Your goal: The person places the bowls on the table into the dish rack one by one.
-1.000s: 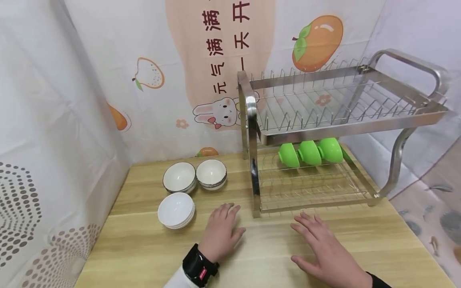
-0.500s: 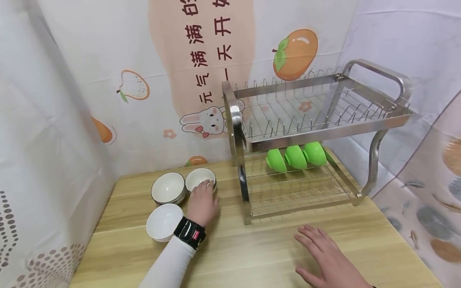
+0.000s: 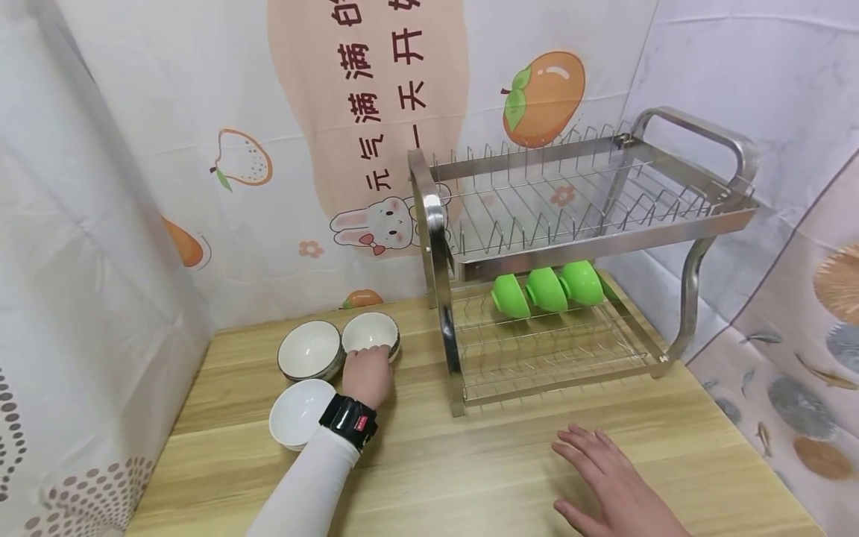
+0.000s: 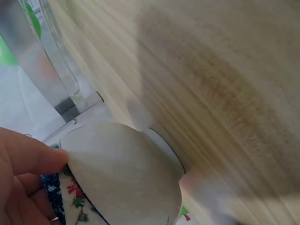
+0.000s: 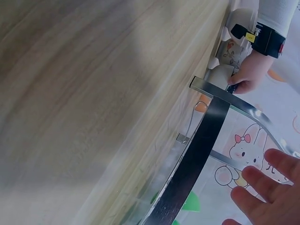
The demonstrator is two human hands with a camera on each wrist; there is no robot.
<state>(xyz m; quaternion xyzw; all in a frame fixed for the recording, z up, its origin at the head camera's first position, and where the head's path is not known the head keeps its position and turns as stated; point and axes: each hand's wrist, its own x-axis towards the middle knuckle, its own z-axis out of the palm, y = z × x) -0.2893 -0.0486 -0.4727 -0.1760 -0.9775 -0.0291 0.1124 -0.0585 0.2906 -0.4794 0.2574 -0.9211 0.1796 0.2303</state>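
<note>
My left hand pinches the near rim of a cream bowl with a dark edge at the table's back. In the left wrist view the thumb presses against that bowl, beside a band of red and green pattern; the other fingers are partly hidden behind it. Just left stands a second dark-rimmed bowl, and in front of it a white bowl, partly behind my wrist. My right hand is held over the table's front right with its fingers spread, holding nothing.
A two-tier metal dish rack stands right of the bowls. Several wire dividers line it. On its lower tier, green bowls lean on their sides in a row. Patterned curtains enclose the wooden table.
My left hand has moved forward from the table's middle to the cream bowl and now grips its rim. The right hand has stayed nearly in place. The head view has shifted slightly.
</note>
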